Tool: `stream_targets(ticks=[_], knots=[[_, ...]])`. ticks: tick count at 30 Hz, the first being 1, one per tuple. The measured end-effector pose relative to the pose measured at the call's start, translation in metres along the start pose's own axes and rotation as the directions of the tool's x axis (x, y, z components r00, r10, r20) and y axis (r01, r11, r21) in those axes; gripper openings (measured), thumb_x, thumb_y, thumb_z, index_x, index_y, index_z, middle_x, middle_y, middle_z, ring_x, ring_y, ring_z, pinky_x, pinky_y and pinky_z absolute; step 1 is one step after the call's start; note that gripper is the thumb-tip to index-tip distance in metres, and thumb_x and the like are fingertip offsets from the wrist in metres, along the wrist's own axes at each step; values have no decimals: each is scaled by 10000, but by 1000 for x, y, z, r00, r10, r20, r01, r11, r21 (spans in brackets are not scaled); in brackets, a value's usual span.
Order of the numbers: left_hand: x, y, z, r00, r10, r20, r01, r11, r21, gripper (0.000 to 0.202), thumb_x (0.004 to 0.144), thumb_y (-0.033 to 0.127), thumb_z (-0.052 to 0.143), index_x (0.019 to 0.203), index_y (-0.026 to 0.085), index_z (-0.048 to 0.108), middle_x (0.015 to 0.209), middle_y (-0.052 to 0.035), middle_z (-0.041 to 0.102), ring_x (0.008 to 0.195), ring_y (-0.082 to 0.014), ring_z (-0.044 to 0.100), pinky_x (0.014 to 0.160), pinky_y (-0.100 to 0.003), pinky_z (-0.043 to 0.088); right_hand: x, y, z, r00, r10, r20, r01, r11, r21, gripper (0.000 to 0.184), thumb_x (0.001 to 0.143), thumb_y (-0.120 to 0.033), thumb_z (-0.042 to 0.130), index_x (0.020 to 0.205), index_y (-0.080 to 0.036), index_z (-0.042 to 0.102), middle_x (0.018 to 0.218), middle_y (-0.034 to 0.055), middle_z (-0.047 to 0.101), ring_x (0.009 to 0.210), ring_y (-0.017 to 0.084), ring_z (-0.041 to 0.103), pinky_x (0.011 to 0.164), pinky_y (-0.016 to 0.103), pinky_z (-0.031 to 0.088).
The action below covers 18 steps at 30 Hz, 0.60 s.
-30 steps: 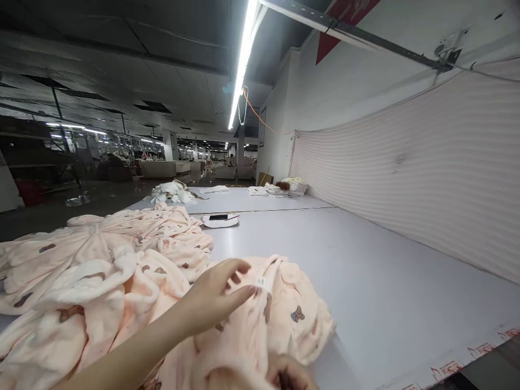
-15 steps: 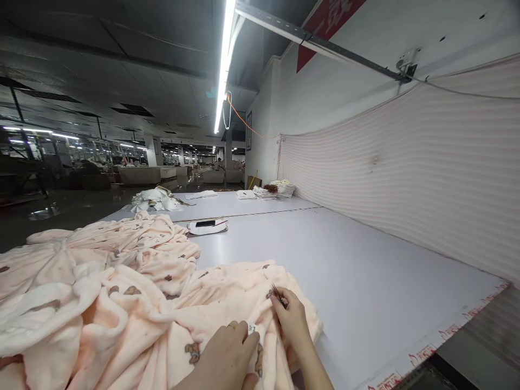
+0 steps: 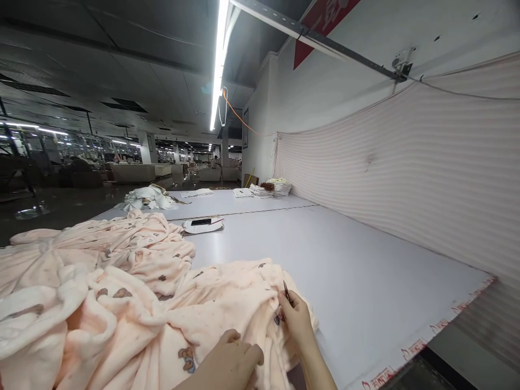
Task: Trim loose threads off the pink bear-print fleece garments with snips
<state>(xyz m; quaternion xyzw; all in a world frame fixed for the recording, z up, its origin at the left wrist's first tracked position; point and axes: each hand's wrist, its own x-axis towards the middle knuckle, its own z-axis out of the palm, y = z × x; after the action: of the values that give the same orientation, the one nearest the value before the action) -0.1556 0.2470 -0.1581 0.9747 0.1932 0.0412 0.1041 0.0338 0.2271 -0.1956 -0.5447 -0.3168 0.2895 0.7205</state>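
Observation:
Peach-pink plush fabric [image 3: 227, 298] with small brown bear prints lies in loose folds across the near left of the table. My left hand [image 3: 233, 360] rests on it, fingers bent and closed on a fold; the fingertips are partly hidden. To its right, my right hand [image 3: 296, 317] is closed round small dark thread snips [image 3: 287, 292], their points sticking up past the thumb. That hand touches the fabric near its right edge, beside a bear print [image 3: 279, 318].
The pale table [image 3: 365, 281] reaches back to a striped cloth [image 3: 398, 157] hung on the wall. Papers with a dark phone-like object [image 3: 201, 222] lie mid-table. Farther back are a white cloth heap [image 3: 148, 197] and stacked white pieces [image 3: 280, 187]. A lamp [image 3: 219, 65] hangs overhead.
My right hand has shifted slightly right with the snips, whose points now stand more upright. A white label by my left fingers no longer shows. The view has turned slightly right.

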Motion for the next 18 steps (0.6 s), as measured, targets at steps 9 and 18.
stream_targets(ticks=[9, 18], knots=[[5, 16, -25, 957, -281, -70, 265, 948, -174, 524, 811, 413, 512, 1275, 184, 423, 1269, -157, 541, 1011, -322, 574, 854, -438, 411, -34, -11, 15, 951, 200, 236, -283, 871, 401, 373, 747, -397, 718, 609, -197, 435, 407, -151, 231, 385, 19, 89, 357, 154, 139], [8, 8, -22, 910, -252, -329, 71, 877, -474, 163, 782, 143, 439, 890, 219, 536, 948, -45, 593, 857, -191, 573, 752, -281, 436, -57, -10, 33, 931, 261, 256, -363, 745, 560, 346, 681, -408, 784, 645, -189, 518, 331, -144, 318, 308, 6, 145, 312, 131, 167]])
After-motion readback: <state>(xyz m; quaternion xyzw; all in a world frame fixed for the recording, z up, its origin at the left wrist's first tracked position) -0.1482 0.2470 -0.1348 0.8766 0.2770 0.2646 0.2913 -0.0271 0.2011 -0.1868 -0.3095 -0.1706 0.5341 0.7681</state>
